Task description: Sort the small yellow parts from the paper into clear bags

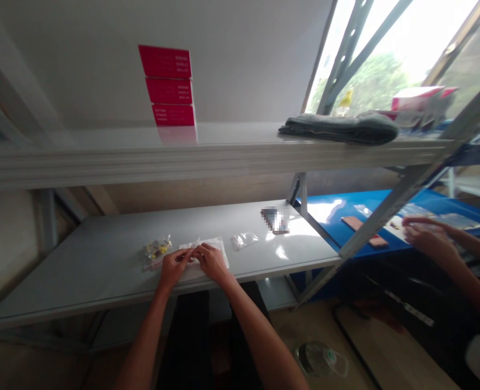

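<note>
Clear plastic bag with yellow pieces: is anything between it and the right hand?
Yes: the left hand stands between the right hand and the bag. The white sheet lies flat beneath both hands; nothing else visible blocks it.

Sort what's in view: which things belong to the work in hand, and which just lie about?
Likely in use:
left hand and right hand, fingers meeting, any item unclear
white wrapping beneath
bag of yellow pieces

Apparently lying about:
red boxes
folded grey cloth
clear bag, though possibly related
</note>
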{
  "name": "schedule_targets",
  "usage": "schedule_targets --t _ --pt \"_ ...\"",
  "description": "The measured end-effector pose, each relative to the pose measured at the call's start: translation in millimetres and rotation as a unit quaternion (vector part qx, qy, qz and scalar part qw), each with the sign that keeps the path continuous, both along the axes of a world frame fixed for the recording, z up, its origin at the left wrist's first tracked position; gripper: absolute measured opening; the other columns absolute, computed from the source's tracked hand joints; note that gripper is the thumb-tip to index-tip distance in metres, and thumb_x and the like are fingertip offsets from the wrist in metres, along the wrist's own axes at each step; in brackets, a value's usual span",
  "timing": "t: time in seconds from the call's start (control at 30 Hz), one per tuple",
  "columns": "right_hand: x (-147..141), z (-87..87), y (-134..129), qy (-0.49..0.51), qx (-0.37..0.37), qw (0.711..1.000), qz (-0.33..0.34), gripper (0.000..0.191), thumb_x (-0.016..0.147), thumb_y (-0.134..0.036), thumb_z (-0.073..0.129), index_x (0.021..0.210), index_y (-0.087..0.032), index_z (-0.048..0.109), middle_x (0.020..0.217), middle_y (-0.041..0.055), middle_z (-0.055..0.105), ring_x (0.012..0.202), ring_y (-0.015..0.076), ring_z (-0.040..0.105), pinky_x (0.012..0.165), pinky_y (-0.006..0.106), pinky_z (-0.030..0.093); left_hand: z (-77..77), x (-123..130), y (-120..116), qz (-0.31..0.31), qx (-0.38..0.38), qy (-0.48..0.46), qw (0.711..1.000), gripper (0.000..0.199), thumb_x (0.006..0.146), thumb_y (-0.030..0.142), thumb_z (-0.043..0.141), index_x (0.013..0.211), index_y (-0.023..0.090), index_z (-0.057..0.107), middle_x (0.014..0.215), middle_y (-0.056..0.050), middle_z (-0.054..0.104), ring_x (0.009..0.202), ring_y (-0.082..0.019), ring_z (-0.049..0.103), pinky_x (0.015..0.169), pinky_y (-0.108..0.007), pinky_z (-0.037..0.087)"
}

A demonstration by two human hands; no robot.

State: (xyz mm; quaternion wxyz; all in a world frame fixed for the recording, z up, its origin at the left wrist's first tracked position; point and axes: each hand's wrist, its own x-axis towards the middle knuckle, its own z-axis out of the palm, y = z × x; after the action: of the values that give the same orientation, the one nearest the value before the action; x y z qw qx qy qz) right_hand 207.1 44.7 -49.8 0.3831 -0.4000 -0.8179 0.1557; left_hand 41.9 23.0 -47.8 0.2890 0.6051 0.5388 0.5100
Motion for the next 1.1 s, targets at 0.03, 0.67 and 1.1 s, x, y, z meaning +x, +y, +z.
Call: schedule_targets --t 0.03,0.67,1.1 --pt "0 -0.5 0 -0.003 0.005 1.0 0.0 0.019 0.1 -0.024 0.053 0.092 -0.023 0.07 0.088 0.002 0.069 0.078 0.015 0.062 0.067 0.023 0.036 -0.9 -1 0 -0.001 0.0 -0.002 1.0 0.035 0.082 0.049 0.067 0.092 0.017 0.078 0.083 -0.006 0.079 0.073 -0.025 0.075 0.069 -0.033 0.059" --pt "-8 -7.4 4 0.014 0.01 0.991 -0.133 0.016 0.094 -0.012 0.047 0.085 -0.019 0.058 0.083 0.0031 0.063 0.065 0.0146 0.052 0.061 0.026 0.032 -3.5 6 -4 0.098 0.068 0.173 0.978 0.022 0.08 0.036 0.062 0.067 0.019 0.068 0.064 -0.002 0.071 0.061 -0.02 0.067 0.065 -0.03 0.051" --pt "4 -0.3 7 0.237 -0.029 0.971 0.02 0.038 0.089 -0.007 0.041 0.104 -0.021 0.073 0.108 0.0055 0.073 0.092 0.0161 0.067 0.073 0.024 0.048 -19.6 -9 17 0.125 0.098 0.019 0.987 0.04 0.086 0.043 0.062 0.12 0.023 0.064 0.126 -0.01 0.063 0.128 -0.029 0.051 0.113 -0.048 0.035"
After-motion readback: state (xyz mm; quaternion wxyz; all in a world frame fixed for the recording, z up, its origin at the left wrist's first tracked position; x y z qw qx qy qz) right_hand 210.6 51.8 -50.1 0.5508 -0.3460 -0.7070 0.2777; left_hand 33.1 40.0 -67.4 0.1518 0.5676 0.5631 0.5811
